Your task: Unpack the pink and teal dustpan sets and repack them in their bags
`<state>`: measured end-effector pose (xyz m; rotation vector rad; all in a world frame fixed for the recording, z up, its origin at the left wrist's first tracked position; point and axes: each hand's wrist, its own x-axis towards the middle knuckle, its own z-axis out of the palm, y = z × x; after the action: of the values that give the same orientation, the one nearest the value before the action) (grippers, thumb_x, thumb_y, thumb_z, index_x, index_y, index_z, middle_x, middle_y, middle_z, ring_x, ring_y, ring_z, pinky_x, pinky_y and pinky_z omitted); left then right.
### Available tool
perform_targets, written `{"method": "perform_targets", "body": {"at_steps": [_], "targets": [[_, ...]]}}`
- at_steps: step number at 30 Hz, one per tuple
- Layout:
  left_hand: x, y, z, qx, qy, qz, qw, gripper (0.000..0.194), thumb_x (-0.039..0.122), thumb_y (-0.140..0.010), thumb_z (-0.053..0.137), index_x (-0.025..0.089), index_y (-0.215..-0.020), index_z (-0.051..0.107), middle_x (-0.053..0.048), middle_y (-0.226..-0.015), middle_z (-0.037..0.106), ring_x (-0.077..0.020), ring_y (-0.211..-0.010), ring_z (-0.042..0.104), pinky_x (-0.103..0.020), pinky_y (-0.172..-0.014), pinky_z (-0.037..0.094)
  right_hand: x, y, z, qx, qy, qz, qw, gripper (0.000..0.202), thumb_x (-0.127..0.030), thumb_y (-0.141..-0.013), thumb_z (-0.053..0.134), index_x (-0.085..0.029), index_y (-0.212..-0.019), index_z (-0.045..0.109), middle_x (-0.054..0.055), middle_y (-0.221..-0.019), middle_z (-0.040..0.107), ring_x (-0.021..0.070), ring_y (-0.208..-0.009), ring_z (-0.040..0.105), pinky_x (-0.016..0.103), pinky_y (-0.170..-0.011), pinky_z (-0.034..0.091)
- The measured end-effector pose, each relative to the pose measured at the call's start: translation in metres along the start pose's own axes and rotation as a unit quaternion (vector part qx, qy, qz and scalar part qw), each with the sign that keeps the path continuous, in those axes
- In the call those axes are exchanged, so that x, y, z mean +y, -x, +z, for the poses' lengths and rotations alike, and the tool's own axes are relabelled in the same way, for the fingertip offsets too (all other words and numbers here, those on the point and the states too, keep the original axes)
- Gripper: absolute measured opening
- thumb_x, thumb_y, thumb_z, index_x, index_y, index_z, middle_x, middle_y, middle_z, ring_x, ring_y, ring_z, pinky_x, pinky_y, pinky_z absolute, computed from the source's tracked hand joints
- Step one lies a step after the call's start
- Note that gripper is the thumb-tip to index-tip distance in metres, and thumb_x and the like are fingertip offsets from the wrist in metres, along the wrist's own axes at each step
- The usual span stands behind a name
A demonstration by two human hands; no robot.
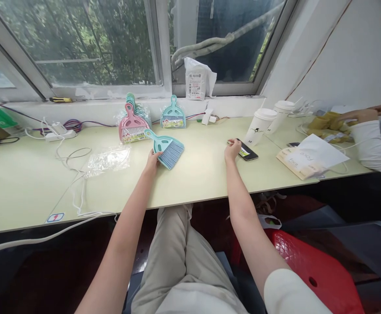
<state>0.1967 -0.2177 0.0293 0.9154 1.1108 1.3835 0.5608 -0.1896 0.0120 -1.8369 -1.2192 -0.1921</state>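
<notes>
My left hand (153,160) grips the lower left edge of a small turquoise dustpan (159,141) with a blue-bristled brush (172,153) fitted in it. The set is tilted, its handle pointing up and left. My right hand (232,149) is closed beside a dark phone (251,153). A yellow-green label (243,152) shows against the phone near the wrist; whether the fingers hold it is unclear. Behind my left hand stand bagged dustpan sets, a pink one (130,126) in front of a turquoise stack (134,104). Another turquoise set (173,115) leans against the wall.
Crumpled clear plastic (108,160) and white cables (79,192) lie on the left. White cups (263,124) and a paper bag (297,161) stand or lie on the right. Another person's hand (358,115) touches yellow packaging (328,126). The table edge (206,200) runs before me.
</notes>
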Motion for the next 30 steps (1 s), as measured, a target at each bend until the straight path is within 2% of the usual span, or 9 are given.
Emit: {"method": "perform_targets", "body": {"at_steps": [2, 4, 9, 12, 17, 21, 24, 27, 30], "targets": [[0.0, -0.001, -0.002, 0.006, -0.004, 0.004, 1.0, 0.032, 0.018, -0.065, 0.063, 0.024, -0.095, 0.055, -0.001, -0.085, 0.06, -0.0138, -0.072, 0.058, -0.023, -0.059, 0.047, 0.007, 0.002, -0.001, 0.025, 0.052, 0.051, 0.997, 0.044, -0.006, -0.08, 0.029, -0.012, -0.112, 0.058, 0.019, -0.12, 0.052, 0.0257, -0.113, 0.048, 0.044, -0.095, 0.037], [-0.001, -0.001, -0.005, 0.009, -0.005, 0.007, 1.0, 0.032, 0.019, -0.066, 0.063, 0.025, -0.096, 0.055, -0.001, -0.087, 0.06, -0.0144, -0.074, 0.059, -0.024, -0.061, 0.048, 0.006, 0.006, 0.001, -0.012, 0.092, 0.054, 0.994, 0.041, -0.012, -0.083, 0.037, -0.012, -0.118, 0.057, 0.021, -0.132, 0.048, 0.0293, -0.124, 0.04, 0.05, -0.099, 0.032], [-0.001, -0.006, -0.008, 0.029, 0.002, 0.01, 1.0, 0.03, 0.02, -0.065, 0.064, 0.025, -0.093, 0.054, 0.0, -0.085, 0.059, -0.0142, -0.073, 0.059, -0.025, -0.06, 0.049, -0.028, 0.024, 0.011, -0.256, -0.003, -0.123, 0.959, 0.033, -0.018, -0.087, 0.041, -0.011, -0.109, 0.064, 0.016, -0.121, 0.062, 0.0241, -0.114, 0.053, 0.042, -0.102, 0.034], [0.001, -0.01, -0.01, 0.054, 0.006, 0.012, 0.998, 0.03, 0.02, -0.064, 0.063, 0.025, -0.092, 0.054, 0.0, -0.085, 0.059, -0.0144, -0.075, 0.06, -0.024, -0.059, 0.049, -0.062, 0.043, 0.016, -0.336, -0.105, -0.204, 0.914, 0.033, -0.027, -0.091, 0.04, -0.015, -0.104, 0.067, 0.01, -0.11, 0.069, 0.0195, -0.103, 0.06, 0.032, -0.097, 0.041], [0.002, -0.012, -0.014, 0.076, 0.031, 0.003, 0.997, 0.031, 0.02, -0.063, 0.063, 0.026, -0.092, 0.052, 0.0, -0.088, 0.058, -0.015, -0.076, 0.06, -0.025, -0.061, 0.05, -0.096, 0.076, 0.022, -0.309, -0.022, -0.194, 0.931, 0.038, -0.029, -0.092, 0.043, -0.02, -0.126, 0.056, 0.009, -0.14, 0.05, 0.0255, -0.132, 0.041, 0.054, -0.112, 0.018], [0.003, -0.01, -0.013, 0.073, 0.056, -0.007, 0.996, 0.037, 0.02, -0.064, 0.063, 0.027, -0.097, 0.049, 0.0, -0.09, 0.058, -0.0158, -0.078, 0.06, -0.029, -0.066, 0.051, -0.096, 0.085, 0.025, -0.369, 0.023, -0.195, 0.908, 0.045, -0.034, -0.096, 0.035, -0.017, -0.138, 0.044, 0.013, -0.153, 0.03, 0.0285, -0.143, 0.021, 0.065, -0.11, 0.004], [0.004, -0.006, -0.011, 0.059, 0.059, -0.019, 0.996, 0.038, 0.019, -0.065, 0.064, 0.027, -0.098, 0.047, -0.001, -0.093, 0.058, -0.017, -0.083, 0.061, -0.032, -0.071, 0.053, -0.092, 0.082, 0.027, -0.357, 0.003, -0.198, 0.913, 0.041, -0.032, -0.096, 0.038, -0.018, -0.133, 0.05, 0.013, -0.15, 0.037, 0.026, -0.139, 0.031, 0.061, -0.112, 0.004], [0.003, 0.0, -0.007, 0.02, 0.059, -0.021, 0.998, 0.041, 0.016, -0.065, 0.064, 0.026, -0.1, 0.047, -0.001, -0.097, 0.058, -0.0171, -0.087, 0.061, -0.033, -0.074, 0.053, -0.09, 0.073, 0.024, -0.305, -0.01, -0.178, 0.935, 0.032, -0.031, -0.093, 0.045, -0.021, -0.119, 0.062, 0.01, -0.13, 0.06, 0.024, -0.123, 0.051, 0.055, -0.114, 0.006], [-0.001, 0.007, 0.002, -0.025, 0.076, -0.006, 0.997, 0.046, 0.013, -0.063, 0.066, 0.025, -0.103, 0.048, -0.002, -0.104, 0.059, -0.0164, -0.092, 0.061, -0.033, -0.08, 0.053, -0.096, 0.065, 0.018, -0.231, -0.077, -0.108, 0.964, 0.037, -0.039, -0.093, 0.044, -0.02, -0.117, 0.063, 0.01, -0.116, 0.067, 0.0235, -0.11, 0.059, 0.047, -0.109, 0.025]]}}
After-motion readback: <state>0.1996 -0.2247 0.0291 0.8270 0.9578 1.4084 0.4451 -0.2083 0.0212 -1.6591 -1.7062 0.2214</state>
